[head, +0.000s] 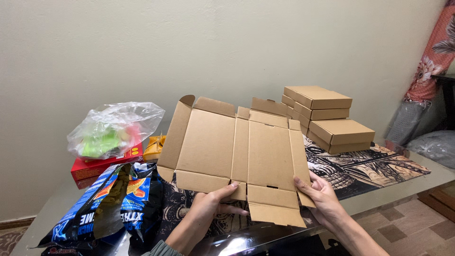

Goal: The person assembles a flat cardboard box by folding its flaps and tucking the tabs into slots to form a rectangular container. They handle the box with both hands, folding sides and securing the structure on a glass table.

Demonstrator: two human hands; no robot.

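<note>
Over the middle of the surface [407, 182] we hold a flat, unfolded cardboard blank [237, 151] up before us, its plain brown inner face toward us and its flaps spread out on all sides. Our left hand [211, 204] grips its lower edge at about 7 o'clock, thumb pressed on the front and fingers curled behind, so the hand is closed on the card. Our right hand [320, 196] takes the lower right corner at about 5 o'clock, thumb laid along the side flap and the fingers tucked under and behind it, likewise closed on the card. The blank tilts a little, its left end raised toward 10 o'clock where a rounded tab sticks up.

Beyond it, toward 2 o'clock, we see folded boxes [327, 118] of the same cardboard in a stack, lids shut, standing on a printed mat [369, 168] with a dark drawing. At 9 o'clock a clear bag [113, 128] with green and pink things inside rests on a red box [95, 168], and a yellow packet [154, 147] lies just beside them. Near us at 8 o'clock a blue snack bag [104, 204] lies open on the surface. Behind everything stands a pale wall [213, 47], and at 1 o'clock a patterned cloth [433, 57] hangs at the edge.
</note>
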